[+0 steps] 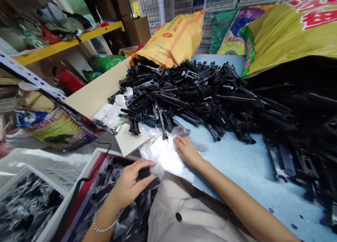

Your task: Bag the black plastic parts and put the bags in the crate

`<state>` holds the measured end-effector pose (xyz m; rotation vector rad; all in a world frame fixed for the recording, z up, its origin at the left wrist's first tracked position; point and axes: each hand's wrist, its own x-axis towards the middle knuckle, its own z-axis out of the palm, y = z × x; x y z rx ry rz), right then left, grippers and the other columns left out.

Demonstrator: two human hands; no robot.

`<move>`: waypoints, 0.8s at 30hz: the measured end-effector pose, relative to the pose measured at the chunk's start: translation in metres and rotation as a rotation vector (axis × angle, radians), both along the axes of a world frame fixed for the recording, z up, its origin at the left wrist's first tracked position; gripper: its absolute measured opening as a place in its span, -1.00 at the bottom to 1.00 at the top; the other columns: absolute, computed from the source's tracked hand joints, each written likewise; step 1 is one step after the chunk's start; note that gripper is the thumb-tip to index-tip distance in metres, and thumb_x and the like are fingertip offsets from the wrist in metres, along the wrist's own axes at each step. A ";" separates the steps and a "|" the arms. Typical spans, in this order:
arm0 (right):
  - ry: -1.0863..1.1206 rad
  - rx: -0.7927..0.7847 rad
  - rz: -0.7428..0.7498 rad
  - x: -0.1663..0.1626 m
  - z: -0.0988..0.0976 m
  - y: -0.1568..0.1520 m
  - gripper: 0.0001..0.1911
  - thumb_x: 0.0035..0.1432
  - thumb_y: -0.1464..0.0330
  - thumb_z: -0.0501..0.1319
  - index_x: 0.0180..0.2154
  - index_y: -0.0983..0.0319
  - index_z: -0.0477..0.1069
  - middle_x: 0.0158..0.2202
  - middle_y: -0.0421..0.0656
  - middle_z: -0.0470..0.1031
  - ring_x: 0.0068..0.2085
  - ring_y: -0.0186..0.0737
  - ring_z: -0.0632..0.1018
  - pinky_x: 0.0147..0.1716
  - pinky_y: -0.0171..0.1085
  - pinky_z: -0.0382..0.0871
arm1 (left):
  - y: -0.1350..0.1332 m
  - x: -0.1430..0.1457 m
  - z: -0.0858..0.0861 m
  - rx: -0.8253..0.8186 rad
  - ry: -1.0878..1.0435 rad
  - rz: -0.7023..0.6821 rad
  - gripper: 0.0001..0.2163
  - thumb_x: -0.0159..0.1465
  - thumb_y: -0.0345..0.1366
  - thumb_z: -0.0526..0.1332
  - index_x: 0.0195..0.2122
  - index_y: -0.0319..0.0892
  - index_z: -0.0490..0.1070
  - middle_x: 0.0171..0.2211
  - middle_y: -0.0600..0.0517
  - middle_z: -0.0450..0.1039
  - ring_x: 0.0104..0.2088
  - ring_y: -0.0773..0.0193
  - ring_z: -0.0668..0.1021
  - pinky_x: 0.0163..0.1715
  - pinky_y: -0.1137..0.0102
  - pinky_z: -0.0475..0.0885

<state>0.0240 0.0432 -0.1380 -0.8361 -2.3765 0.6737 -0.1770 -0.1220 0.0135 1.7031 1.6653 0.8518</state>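
Observation:
My left hand (131, 184) is closed around a black plastic part (147, 175) at the near edge of the table, over a crate of bagged parts (110, 186). My right hand (186, 150) lies flat with fingers stretched on a stack of clear plastic bags (163, 154) on the light blue tabletop (237, 165). Just beyond the bags spreads a big heap of long black plastic parts (189, 91). One black part (162, 124) sticks out of the heap toward my right hand.
A yellow woven sack (173, 38) lies behind the heap, with more sacks (289, 28) at the back right. White crates (31, 200) with bagged parts stand at lower left. A small white board (130, 140), white scraps (113, 110) and a yellow shelf (65, 44) are on the left.

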 end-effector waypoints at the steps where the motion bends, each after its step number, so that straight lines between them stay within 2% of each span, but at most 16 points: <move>1: -0.012 0.008 -0.008 0.000 -0.001 0.001 -0.61 0.18 0.51 0.07 0.04 0.31 0.40 0.02 0.10 0.41 0.02 0.02 0.37 0.03 0.02 0.30 | -0.012 -0.012 -0.003 -0.147 0.044 0.002 -0.78 0.26 -0.21 0.19 -0.09 -0.10 0.46 -0.19 0.01 0.55 -0.19 0.20 0.55 -0.11 0.36 0.42; 3: -0.006 -0.001 -0.024 0.001 0.000 0.005 -0.68 0.16 0.55 0.07 -0.09 0.30 0.47 -0.16 0.05 0.45 -0.11 -0.03 0.41 -0.07 -0.06 0.34 | -0.040 -0.032 -0.025 -0.474 0.141 -0.007 -0.80 0.23 -0.21 0.16 -0.16 -0.11 0.47 -0.23 0.05 0.57 -0.22 0.20 0.56 -0.15 0.37 0.42; 6: 0.039 -0.032 -0.041 0.000 0.005 0.005 -0.74 0.19 0.54 0.06 -0.21 0.26 0.50 -0.29 -0.03 0.43 -0.21 -0.10 0.43 -0.16 -0.14 0.35 | -0.084 -0.047 -0.081 -0.886 0.374 -0.024 -0.88 0.07 -0.34 0.19 -0.35 -0.15 0.47 -0.34 0.04 0.58 -0.24 0.13 0.59 -0.20 0.35 0.42; 7: 0.070 -0.060 -0.036 -0.002 0.007 0.003 -0.75 0.21 0.52 0.07 -0.21 0.25 0.50 -0.30 -0.05 0.43 -0.22 -0.12 0.45 -0.18 -0.16 0.35 | -0.095 -0.049 -0.098 -0.978 0.443 -0.034 -0.92 -0.02 -0.38 0.24 -0.45 -0.16 0.45 -0.39 0.02 0.57 -0.26 0.08 0.59 -0.23 0.34 0.43; 9: 0.138 -0.143 0.013 -0.009 0.013 -0.004 -0.77 0.25 0.47 0.09 -0.18 0.22 0.50 -0.28 -0.07 0.45 -0.22 -0.15 0.48 -0.18 -0.19 0.36 | -0.107 -0.047 -0.121 -1.036 0.485 -0.036 -0.92 -0.11 -0.43 0.28 -0.55 -0.17 0.41 -0.48 0.00 0.53 -0.32 0.03 0.60 -0.29 0.31 0.43; 10: 0.159 -0.182 0.059 -0.015 0.015 -0.009 -0.78 0.27 0.43 0.09 -0.16 0.21 0.50 -0.26 -0.07 0.46 -0.21 -0.16 0.49 -0.17 -0.19 0.36 | -0.106 -0.045 -0.126 -1.028 0.480 -0.035 -0.93 -0.09 -0.42 0.28 -0.55 -0.16 0.40 -0.49 0.01 0.52 -0.33 0.04 0.60 -0.29 0.32 0.43; 12: 0.143 -0.208 0.168 -0.027 0.018 -0.018 -0.76 0.30 0.37 0.07 -0.11 0.21 0.49 -0.22 -0.05 0.49 -0.17 -0.15 0.50 -0.13 -0.17 0.38 | -0.088 -0.038 -0.125 -0.905 0.440 0.012 -0.96 0.10 -0.33 0.20 -0.46 -0.14 0.43 -0.46 0.03 0.51 -0.31 0.12 0.59 -0.26 0.34 0.42; 13: 0.117 -0.194 0.210 -0.033 0.018 -0.021 -0.74 0.32 0.35 0.06 -0.09 0.22 0.48 -0.20 -0.03 0.50 -0.15 -0.14 0.50 -0.10 -0.16 0.38 | -0.072 -0.034 -0.120 -0.786 0.407 0.058 -0.88 0.19 -0.30 0.12 -0.40 -0.13 0.43 -0.42 0.02 0.51 -0.29 0.16 0.58 -0.23 0.35 0.41; 15: 0.075 -0.139 0.252 -0.042 0.016 -0.025 -0.70 0.33 0.35 0.02 -0.04 0.24 0.46 -0.16 0.00 0.51 -0.12 -0.12 0.50 -0.07 -0.12 0.39 | -0.035 -0.024 -0.109 -0.428 0.318 0.190 -0.79 0.30 -0.28 0.01 -0.28 -0.14 0.42 -0.33 -0.01 0.50 -0.27 0.20 0.56 -0.18 0.35 0.41; 17: 0.064 -0.067 0.259 -0.047 0.011 -0.025 -0.69 0.33 0.38 0.01 -0.01 0.25 0.44 -0.11 0.03 0.52 -0.08 -0.10 0.49 -0.04 -0.07 0.39 | 0.002 -0.014 -0.101 -0.085 0.262 0.309 -0.81 0.30 -0.27 0.04 -0.20 -0.16 0.41 -0.24 -0.06 0.46 -0.22 0.18 0.53 -0.11 0.30 0.41; 18: 0.063 -0.026 0.260 -0.047 0.009 -0.024 -0.69 0.33 0.40 0.01 -0.01 0.25 0.44 -0.07 0.04 0.51 -0.05 -0.08 0.47 -0.02 -0.04 0.39 | 0.018 -0.010 -0.099 0.021 0.260 0.352 -0.84 0.27 -0.27 0.10 -0.20 -0.17 0.40 -0.21 -0.08 0.44 -0.18 0.15 0.51 -0.06 0.25 0.39; 19: 0.058 0.018 0.261 -0.046 0.006 -0.023 -0.69 0.32 0.41 0.02 -0.01 0.25 0.44 -0.03 0.06 0.49 -0.01 -0.06 0.46 0.00 0.00 0.38 | 0.032 -0.007 -0.100 0.074 0.253 0.388 -0.88 0.24 -0.29 0.15 -0.23 -0.18 0.39 -0.22 -0.08 0.42 -0.15 0.12 0.49 -0.03 0.20 0.38; 21: 0.037 0.099 0.273 -0.043 0.002 -0.021 -0.69 0.31 0.42 0.04 0.02 0.24 0.43 0.06 0.08 0.45 0.08 -0.01 0.41 0.05 0.07 0.34 | 0.050 -0.004 -0.103 0.067 0.206 0.442 -0.94 0.19 -0.31 0.20 -0.36 -0.18 0.37 -0.30 -0.05 0.40 -0.17 0.11 0.46 -0.02 0.16 0.35; 24: -0.013 0.192 0.305 -0.043 0.000 -0.017 -0.64 0.29 0.39 0.07 0.10 0.23 0.39 0.14 0.07 0.41 0.19 0.01 0.34 0.13 0.10 0.27 | 0.060 -0.007 -0.109 -0.023 0.084 0.456 -0.82 0.22 -0.26 0.18 -0.50 -0.17 0.31 -0.44 0.04 0.35 -0.33 0.22 0.44 -0.16 0.29 0.39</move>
